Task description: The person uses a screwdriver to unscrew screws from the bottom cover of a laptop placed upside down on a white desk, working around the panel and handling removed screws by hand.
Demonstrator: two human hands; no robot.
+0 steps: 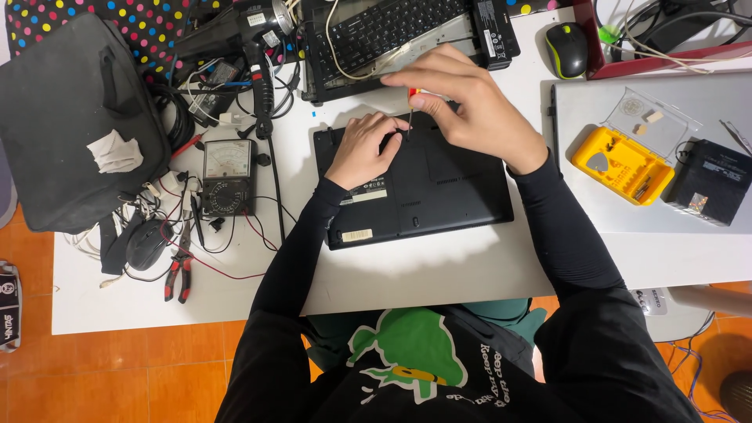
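Right hand point(474, 106): fingers pinched round a small screwdriver point(410, 113), shaft upright, tip on far edge of black laptop base point(439, 188). Left hand point(362, 149): loosely curled, fingertips resting on base beside the tip. Base lies underside up, centre of white table point(423, 270); bare table strip near side. Left: multimeter point(227, 178) w/ leads, red pliers point(178, 274), mouse point(146, 243), black bag point(74, 125). Far: keyboard point(399, 23) close behind hands. Right: yellow bit case point(623, 164), lid open; black battery block point(711, 182).
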